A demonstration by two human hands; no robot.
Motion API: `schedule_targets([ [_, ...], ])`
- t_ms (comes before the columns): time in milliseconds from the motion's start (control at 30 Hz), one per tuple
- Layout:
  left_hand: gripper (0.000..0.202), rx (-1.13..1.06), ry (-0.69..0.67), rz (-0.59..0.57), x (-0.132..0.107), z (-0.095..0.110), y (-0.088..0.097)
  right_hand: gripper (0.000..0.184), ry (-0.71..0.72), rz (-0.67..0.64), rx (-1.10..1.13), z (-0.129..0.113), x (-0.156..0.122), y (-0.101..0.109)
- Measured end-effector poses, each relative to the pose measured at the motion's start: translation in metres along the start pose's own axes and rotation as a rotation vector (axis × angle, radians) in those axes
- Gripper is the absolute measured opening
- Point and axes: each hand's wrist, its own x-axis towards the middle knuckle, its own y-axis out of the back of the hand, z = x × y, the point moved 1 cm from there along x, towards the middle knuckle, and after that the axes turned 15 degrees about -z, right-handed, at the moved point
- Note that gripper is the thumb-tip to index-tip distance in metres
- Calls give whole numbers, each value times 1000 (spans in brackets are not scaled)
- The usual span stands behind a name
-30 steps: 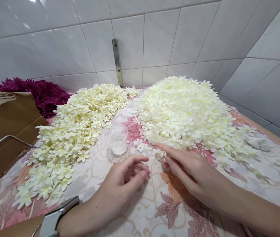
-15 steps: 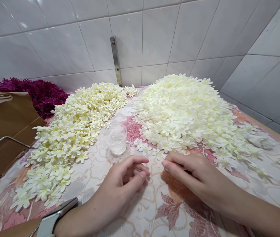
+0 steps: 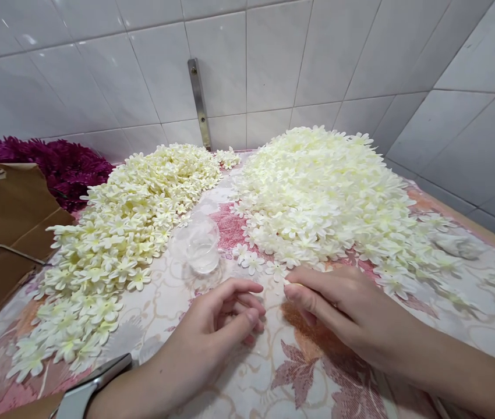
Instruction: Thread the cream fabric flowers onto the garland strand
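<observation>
My left hand [image 3: 230, 317] hovers over the cloth, empty, with its fingers loosely curled and the thumb apart from the index finger. Facing it, my right hand [image 3: 326, 299] is closed in a pinch. A white and yellowish sliver, apparently part of a white flower [image 3: 287, 282], shows at its thumb and fingertip; most of it is hidden. Just beyond the right hand rises a big heap of white artificial flowers [image 3: 317, 192]. A few loose flowers [image 3: 253, 263] lie at its near edge. Beyond my left hand stands a clear plastic cup [image 3: 204, 250].
A second heap of creamier flowers [image 3: 142, 209] spreads along the left. Behind it are purple flowers [image 3: 68, 169] and a cardboard box [image 3: 7, 215] with a metal wire [image 3: 7, 249]. A patterned tablecloth [image 3: 247, 384] covers the table, against a tiled wall [image 3: 273, 58].
The view has shifted slightly, so the heaps and cup appear a little further left. A pale sliver now shows at my right fingertips. Both hands keep nearly the same pose.
</observation>
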Motion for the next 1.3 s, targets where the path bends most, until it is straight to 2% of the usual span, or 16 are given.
schedule_targets([
  [67,17,-71,32,-13,1,2,-1,44,12,13,3,-2,0,0],
  [200,21,-152,78,-73,2,7,-4,35,119,64,12,-8,1,-9],
  [333,13,-111,55,-96,3,12,-7,50,154,237,-250,-17,0,-24],
  [400,11,-105,50,-62,3,12,-8,53,174,245,-352,-20,-2,-28],
  [467,12,-140,53,-22,3,11,-8,45,214,229,-370,-21,-4,-26],
  [567,15,-181,48,-19,4,10,-7,25,322,219,-260,-19,-6,-17],
  [633,15,-169,36,-55,4,9,-5,24,390,190,-155,-16,-6,-14],
  [700,17,-170,39,-109,4,10,-5,23,394,190,-127,-13,-4,-14],
  [833,21,-261,59,-235,-1,13,-4,23,388,287,-348,-8,-3,-20],
  [1000,27,-261,75,-370,-8,21,-5,18,407,205,-548,-7,-2,-24],
  [1067,28,-199,106,-326,-10,25,-6,21,383,253,-546,-7,0,-21],
  [1167,31,-129,161,-148,-12,28,-5,23,266,343,-415,-5,2,-14],
  [1233,36,-110,158,-85,-11,27,-3,27,197,341,-316,-5,2,-9],
  [1300,36,-125,135,-81,-10,25,-2,34,159,308,-231,-6,1,-6],
])
